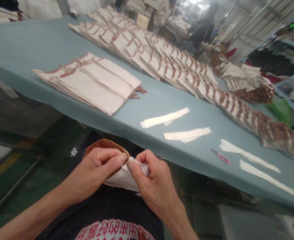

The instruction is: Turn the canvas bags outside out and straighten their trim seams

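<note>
Both my hands pinch a cream fabric piece with a brown edge (pixel 123 180) above my lap, in front of the table's near edge. My left hand (pixel 99 170) grips the brown-trimmed edge between thumb and forefinger. Close beside it, my right hand (pixel 153 176) is closed on the cream part, its thumb pressed on the cloth. The two thumbs almost meet. Most of the piece is hidden behind my fingers and palms.
A blue-green table (pixel 127 123) slants across the view. On it lie a stack of cream panels (pixel 97 83), long rows of brown-edged pieces (pixel 159 63), white strips (pixel 186 134) and pink thread snips (pixel 220 156). A person (pixel 203 31) is in the background.
</note>
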Demonstrator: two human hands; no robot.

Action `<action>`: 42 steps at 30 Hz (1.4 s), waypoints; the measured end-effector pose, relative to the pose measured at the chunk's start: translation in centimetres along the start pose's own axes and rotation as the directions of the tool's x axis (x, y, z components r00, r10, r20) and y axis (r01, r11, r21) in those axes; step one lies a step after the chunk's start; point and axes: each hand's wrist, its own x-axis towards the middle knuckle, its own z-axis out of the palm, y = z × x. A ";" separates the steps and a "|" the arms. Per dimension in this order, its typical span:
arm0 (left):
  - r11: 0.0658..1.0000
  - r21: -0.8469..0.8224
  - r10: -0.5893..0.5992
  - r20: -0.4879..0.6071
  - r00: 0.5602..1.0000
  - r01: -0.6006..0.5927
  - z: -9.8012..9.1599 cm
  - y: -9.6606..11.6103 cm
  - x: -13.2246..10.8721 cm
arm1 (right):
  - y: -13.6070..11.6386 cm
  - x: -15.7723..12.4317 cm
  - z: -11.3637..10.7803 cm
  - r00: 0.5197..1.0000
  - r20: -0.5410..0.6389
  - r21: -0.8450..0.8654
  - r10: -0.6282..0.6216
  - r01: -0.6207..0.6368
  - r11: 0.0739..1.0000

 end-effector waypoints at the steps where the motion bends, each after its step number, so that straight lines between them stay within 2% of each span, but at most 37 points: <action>1: 1.000 -0.003 0.000 -0.006 1.000 0.000 0.1 -0.1 0.0 | 0.1 0.0 0.1 1.000 0.002 0.001 0.003 -0.003 1.000; 7: 0.999 -0.002 0.033 -0.047 0.998 -0.033 0.4 -0.1 0.3 | 0.4 0.0 0.4 1.000 -0.009 0.035 0.023 -0.022 0.999; 12: 0.997 0.034 0.064 -0.073 0.995 -0.062 0.6 1.1 0.4 | 0.4 0.3 -0.1 0.994 0.074 0.115 0.078 -0.086 0.990; 15: 0.998 0.032 0.056 -0.060 0.997 -0.054 0.7 1.3 0.5 | 0.5 0.4 -0.2 0.992 0.077 0.128 0.103 -0.112 0.985; 24: 0.999 -0.002 0.040 -0.066 0.997 -0.040 0.8 -0.7 0.1 | 0.7 0.1 0.5 0.994 0.046 0.076 0.103 -0.106 0.991; 29: 0.999 -0.016 0.037 -0.051 0.998 -0.038 0.8 -1.0 0.1 | 0.7 0.1 0.8 0.992 0.030 0.041 0.123 -0.125 0.991; 33: 0.999 -0.029 0.023 -0.070 0.997 -0.025 0.7 -0.9 -0.1 | 0.5 -0.1 1.3 0.992 -0.022 -0.001 0.125 -0.125 0.992; 38: 1.000 -0.016 0.019 -0.071 0.997 -0.021 0.8 -0.9 -0.2 | 0.9 -0.4 1.9 0.987 -0.157 -0.080 0.037 -0.050 0.996; 42: 0.999 0.003 0.036 -0.097 0.995 -0.036 0.8 -0.5 0.0 | 1.5 -0.5 2.2 0.975 -0.220 -0.148 -0.019 -0.014 0.989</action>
